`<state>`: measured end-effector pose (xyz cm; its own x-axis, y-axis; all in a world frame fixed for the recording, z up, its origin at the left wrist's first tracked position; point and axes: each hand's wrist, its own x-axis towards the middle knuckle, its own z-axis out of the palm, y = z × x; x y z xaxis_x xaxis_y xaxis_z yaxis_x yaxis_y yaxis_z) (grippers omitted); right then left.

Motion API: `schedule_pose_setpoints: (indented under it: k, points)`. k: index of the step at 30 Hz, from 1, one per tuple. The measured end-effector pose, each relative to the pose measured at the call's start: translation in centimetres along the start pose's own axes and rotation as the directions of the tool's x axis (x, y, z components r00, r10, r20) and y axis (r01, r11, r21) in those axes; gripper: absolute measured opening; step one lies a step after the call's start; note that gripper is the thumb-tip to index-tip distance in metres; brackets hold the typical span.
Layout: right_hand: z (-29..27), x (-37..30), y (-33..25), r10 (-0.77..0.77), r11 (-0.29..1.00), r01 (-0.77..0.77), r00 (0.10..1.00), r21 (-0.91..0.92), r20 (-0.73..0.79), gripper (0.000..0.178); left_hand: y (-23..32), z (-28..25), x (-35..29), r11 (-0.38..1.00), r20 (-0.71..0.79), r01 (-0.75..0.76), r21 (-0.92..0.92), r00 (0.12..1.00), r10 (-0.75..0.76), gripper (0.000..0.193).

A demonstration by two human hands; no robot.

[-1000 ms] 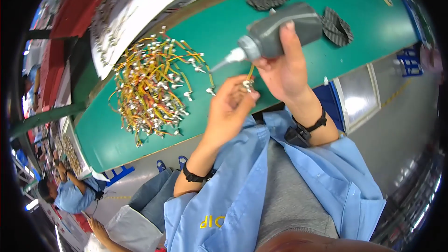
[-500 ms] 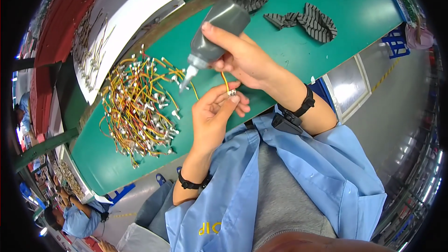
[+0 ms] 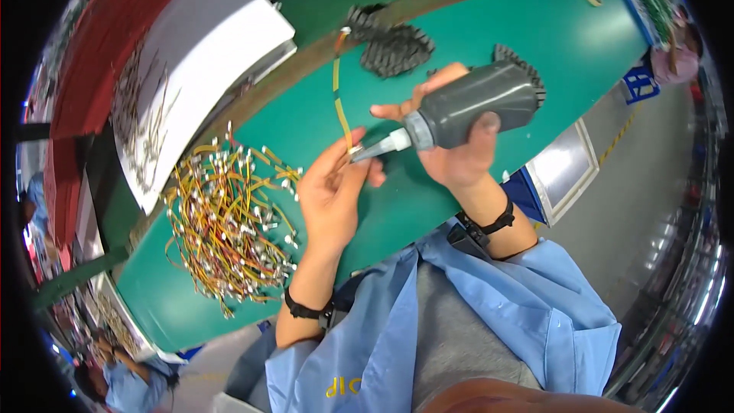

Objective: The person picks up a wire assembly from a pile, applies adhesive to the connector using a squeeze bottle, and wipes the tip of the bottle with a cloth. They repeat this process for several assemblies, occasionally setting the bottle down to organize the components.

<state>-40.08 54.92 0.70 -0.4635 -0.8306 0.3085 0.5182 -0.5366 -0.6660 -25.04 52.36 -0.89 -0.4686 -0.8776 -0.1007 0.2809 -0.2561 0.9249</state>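
Wire lead (image 3: pixel 339 111), yellow, pinched by its near end between thumb and fingers of the left hand (image 3: pixel 329 195), stretching away past that hand. Close beside the pinched end, nozzle (image 3: pixel 376 148) of a dark grey squeeze bottle (image 3: pixel 482 103), gripped tilted in the right hand (image 3: pixel 462 162); contents not discernible. To the left, heaped leads (image 3: pixel 229 229) on the green table (image 3: pixel 585 57). Beyond, crumpled dark cloth (image 3: pixel 397 50).

Green table (image 3: pixel 589 53), wire pile (image 3: pixel 225 233), seemingly dark cloth (image 3: pixel 397 50)
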Motion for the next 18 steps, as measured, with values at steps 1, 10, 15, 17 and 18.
schedule_pose_setpoints:
  k: [1, 10, 15, 17, 18]
  points:
    - [0.1, -0.1, -0.1, 0.033, 0.999, -0.033, 0.999, 0.011, -0.011, 0.061, 0.1, 0.0, -0.1, 0.996, 0.008, 0.028, 0.079, 1.000, -0.029, 0.028]
    - [-0.3, 0.7, -0.3, 0.437, 0.874, -0.385, 0.890, -0.297, 0.131, 0.071, -0.2, -1.0, -0.4, 0.984, 0.084, 0.126, 0.127, 0.987, -0.137, 0.019]
    - [-0.4, 0.0, 0.0, 0.364, 0.896, -0.333, 0.930, -0.293, 0.055, 0.074, -0.1, -0.8, -0.7, 0.983, 0.073, 0.150, 0.105, 0.985, -0.158, 0.023]
    - [-0.7, -0.1, 0.4, 0.306, 0.915, -0.286, 0.952, -0.284, 0.027, 0.075, 0.4, -0.7, -0.7, 0.983, 0.026, 0.157, 0.091, 0.987, -0.160, 0.025]
    - [-1.1, -0.2, 0.5, 0.197, 0.940, -0.178, 0.980, -0.292, 0.035, 0.075, 0.4, -0.8, -0.7, 0.984, 0.016, 0.159, 0.087, 0.987, -0.161, 0.025]
